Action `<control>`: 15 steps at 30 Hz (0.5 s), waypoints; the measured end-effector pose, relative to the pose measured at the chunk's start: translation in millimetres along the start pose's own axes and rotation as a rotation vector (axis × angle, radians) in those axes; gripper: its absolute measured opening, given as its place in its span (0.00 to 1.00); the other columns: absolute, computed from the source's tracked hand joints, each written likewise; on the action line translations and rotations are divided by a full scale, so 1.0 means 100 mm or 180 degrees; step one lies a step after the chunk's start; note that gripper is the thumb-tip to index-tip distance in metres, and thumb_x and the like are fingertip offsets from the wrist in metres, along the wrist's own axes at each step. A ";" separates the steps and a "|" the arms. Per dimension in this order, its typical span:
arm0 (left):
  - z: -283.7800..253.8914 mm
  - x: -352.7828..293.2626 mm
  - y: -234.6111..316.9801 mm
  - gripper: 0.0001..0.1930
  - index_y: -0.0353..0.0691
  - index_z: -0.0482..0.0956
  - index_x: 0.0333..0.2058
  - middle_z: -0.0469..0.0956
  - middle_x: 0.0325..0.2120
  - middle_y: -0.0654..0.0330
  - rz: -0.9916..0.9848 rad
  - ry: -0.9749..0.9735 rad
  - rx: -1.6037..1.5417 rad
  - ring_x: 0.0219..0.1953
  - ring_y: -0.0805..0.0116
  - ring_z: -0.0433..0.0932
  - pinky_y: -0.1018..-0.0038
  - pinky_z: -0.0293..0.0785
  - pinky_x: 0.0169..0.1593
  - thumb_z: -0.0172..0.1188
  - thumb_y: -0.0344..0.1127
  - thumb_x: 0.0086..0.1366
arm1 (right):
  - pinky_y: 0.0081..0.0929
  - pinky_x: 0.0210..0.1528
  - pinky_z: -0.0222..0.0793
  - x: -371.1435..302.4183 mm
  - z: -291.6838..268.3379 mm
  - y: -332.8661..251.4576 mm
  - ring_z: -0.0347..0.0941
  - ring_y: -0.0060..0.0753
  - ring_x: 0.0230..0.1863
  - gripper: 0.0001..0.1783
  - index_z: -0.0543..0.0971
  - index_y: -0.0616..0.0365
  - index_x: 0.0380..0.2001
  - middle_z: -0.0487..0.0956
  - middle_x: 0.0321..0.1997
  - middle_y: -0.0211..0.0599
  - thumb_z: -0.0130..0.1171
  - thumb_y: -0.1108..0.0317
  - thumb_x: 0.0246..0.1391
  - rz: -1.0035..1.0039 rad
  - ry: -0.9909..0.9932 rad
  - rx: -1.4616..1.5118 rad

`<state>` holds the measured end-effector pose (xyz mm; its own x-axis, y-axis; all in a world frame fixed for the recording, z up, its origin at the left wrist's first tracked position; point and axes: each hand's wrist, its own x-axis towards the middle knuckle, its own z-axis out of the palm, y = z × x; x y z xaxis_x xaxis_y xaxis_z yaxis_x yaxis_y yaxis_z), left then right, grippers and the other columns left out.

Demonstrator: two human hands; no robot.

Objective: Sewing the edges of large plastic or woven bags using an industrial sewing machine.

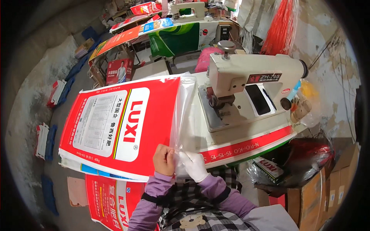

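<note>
A stack of flat red and white printed sacks (162, 104) lies on the table to the left of a cream sewing machine (254, 73). Clear plastic liner (184, 111) sticks out along the top sack's right edge. My bare left hand (164, 159) is closed at the sack's near right corner, fingers curled on the liner's edge. Right beside it, my right hand (194, 165), in a white glove, pinches the same plastic. Both hands are in front of the machine's near left side, apart from its needle area (221, 106).
A phone (258, 100) and a pen lie on the machine bed. Red strands (281, 30) hang at the back right. Cardboard boxes (316, 196) and a plastic-wrapped bundle (269, 169) stand at the right. More sacks (111, 198) hang below the table; another sewing machine (189, 11) is behind.
</note>
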<state>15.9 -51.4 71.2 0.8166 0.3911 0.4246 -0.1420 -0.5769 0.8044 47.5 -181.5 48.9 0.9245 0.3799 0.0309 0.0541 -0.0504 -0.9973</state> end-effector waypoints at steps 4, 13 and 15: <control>-0.07 -0.09 -0.20 0.07 0.34 0.70 0.28 0.67 0.25 0.64 -0.0631 0.0607 -0.0847 0.29 0.75 0.66 0.79 0.63 0.35 0.51 0.28 0.66 | 0.38 0.29 0.68 -0.11 -0.20 0.25 0.73 0.46 0.23 0.15 0.78 0.60 0.25 0.75 0.20 0.45 0.56 0.59 0.55 -0.0178 0.0060 -0.1346; -0.20 -0.04 -0.14 0.05 0.33 0.75 0.34 0.74 0.41 0.55 -0.0737 -0.0151 -0.2053 0.46 0.66 0.71 0.74 0.66 0.51 0.51 0.28 0.66 | 0.29 0.37 0.71 0.10 0.02 -0.28 0.77 0.31 0.34 0.13 0.77 0.60 0.34 0.79 0.29 0.39 0.63 0.62 0.51 -0.0240 -0.1071 0.0269; -0.24 -0.11 -0.33 0.08 0.35 0.77 0.40 0.74 0.49 0.48 -0.1599 0.0233 -0.2266 0.53 0.57 0.72 0.66 0.65 0.58 0.54 0.27 0.61 | 0.24 0.40 0.70 0.09 0.32 -0.24 0.74 0.22 0.35 0.09 0.77 0.61 0.31 0.78 0.30 0.34 0.64 0.68 0.50 -0.0011 -0.0605 0.0717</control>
<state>-1.4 -19.6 50.4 0.8417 0.5381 -0.0439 -0.1106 0.2514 0.9615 42.4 -147.4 70.6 0.8360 0.5471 0.0426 -0.0476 0.1496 -0.9876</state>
